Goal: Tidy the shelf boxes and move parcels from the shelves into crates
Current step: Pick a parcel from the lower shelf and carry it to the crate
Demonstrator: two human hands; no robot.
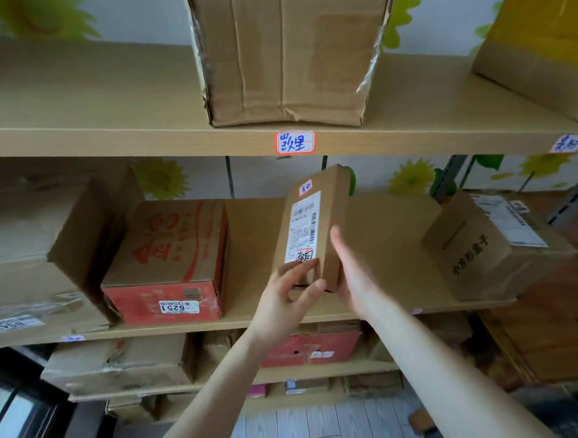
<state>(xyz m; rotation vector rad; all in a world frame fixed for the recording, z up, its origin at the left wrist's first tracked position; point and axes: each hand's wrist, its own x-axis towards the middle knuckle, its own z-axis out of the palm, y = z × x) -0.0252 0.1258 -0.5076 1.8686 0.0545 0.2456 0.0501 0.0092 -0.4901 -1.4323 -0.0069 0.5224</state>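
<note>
A small flat brown parcel (pixel 328 216) with a white shipping label stands upright and tilted over the middle shelf (pixel 260 318). My left hand (pixel 287 294) grips its bottom front corner, thumb under the label. My right hand (pixel 353 272) presses flat against the parcel's right side. On the same shelf, a red and brown carton (pixel 167 261) marked 6251 sits to the left, and a brown box (pixel 487 242) with black characters lies to the right.
A large taped carton (pixel 286 51) stands on the upper shelf (pixel 138 133), with another box (pixel 542 40) at the far right. A big carton (pixel 27 257) fills the shelf's left end. Lower shelves hold several parcels (pixel 120 364). Grey plank floor (pixel 312 429) lies below.
</note>
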